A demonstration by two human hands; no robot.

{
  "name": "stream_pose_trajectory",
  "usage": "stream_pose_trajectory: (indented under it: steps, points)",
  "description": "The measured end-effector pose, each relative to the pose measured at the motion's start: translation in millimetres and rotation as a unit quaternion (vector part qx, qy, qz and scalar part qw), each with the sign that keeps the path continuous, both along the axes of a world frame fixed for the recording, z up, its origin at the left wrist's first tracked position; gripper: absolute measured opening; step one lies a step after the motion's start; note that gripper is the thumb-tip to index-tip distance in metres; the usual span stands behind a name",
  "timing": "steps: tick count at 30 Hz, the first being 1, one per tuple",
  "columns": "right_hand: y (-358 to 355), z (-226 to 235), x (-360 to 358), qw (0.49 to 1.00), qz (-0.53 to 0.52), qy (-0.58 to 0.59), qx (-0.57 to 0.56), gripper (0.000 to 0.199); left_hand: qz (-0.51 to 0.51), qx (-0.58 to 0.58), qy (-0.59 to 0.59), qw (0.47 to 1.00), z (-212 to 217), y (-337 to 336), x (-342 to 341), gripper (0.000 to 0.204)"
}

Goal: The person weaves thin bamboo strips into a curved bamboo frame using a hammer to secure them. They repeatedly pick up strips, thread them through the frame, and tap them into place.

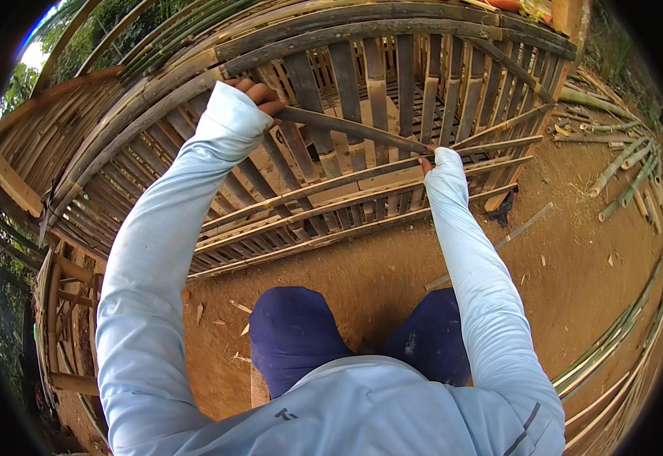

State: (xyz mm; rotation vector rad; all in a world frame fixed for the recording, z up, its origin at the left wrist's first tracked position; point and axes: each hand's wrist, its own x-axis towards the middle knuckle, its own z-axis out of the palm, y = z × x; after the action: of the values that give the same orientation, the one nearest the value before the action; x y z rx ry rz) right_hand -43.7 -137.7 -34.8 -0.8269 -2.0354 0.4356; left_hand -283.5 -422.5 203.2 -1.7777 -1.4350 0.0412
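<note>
A dark bamboo strip (354, 129) slants across the front of a slatted bamboo structure (405, 83), its left end higher than its right. My left hand (260, 94) is closed round the strip's upper end, just below the curved top rail (308, 47). At the lower end, my right hand (428, 156) pinches the strip near the lighter horizontal rails (346, 179); the sleeve cuff partly covers its fingers. Upright slats stand behind the strip with gaps between them. Where exactly the strip touches them cannot be made out.
Cut bamboo poles (628, 171) lie in a pile at the right. Long green strips (612, 334) spread over the dirt floor at the lower right. A wooden frame (73, 304) stands at the left, and a thin stick (525, 226) lies beyond my right forearm.
</note>
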Motion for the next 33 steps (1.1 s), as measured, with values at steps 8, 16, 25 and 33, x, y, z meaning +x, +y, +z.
stream_pose_trajectory:
  steps: [8, 16, 25, 33]
  points:
    - [1.8, 11.0, 1.1, 0.999, 0.01, 0.001, 0.035, 0.027, 0.043, -0.001, 0.022, 0.999, -10.2, -2.5, -8.4, 0.035]
    - [22.1, 1.3, -3.1, 0.998, 0.026, -0.028, 0.046, 0.035, 0.055, 0.002, 0.012, 0.998, -18.5, -7.8, -15.9, 0.037]
    - [37.4, 6.4, -3.9, 0.992, 0.007, -0.107, 0.06, 0.042, 0.012, 0.04, 0.0, 0.999, -25.2, -8.8, -13.6, 0.036]
    - [44.3, 39.3, -0.2, 0.965, 0.056, -0.255, -0.003, 0.041, -0.042, 0.05, -0.014, 0.998, -20.9, -5.0, -1.8, 0.044]
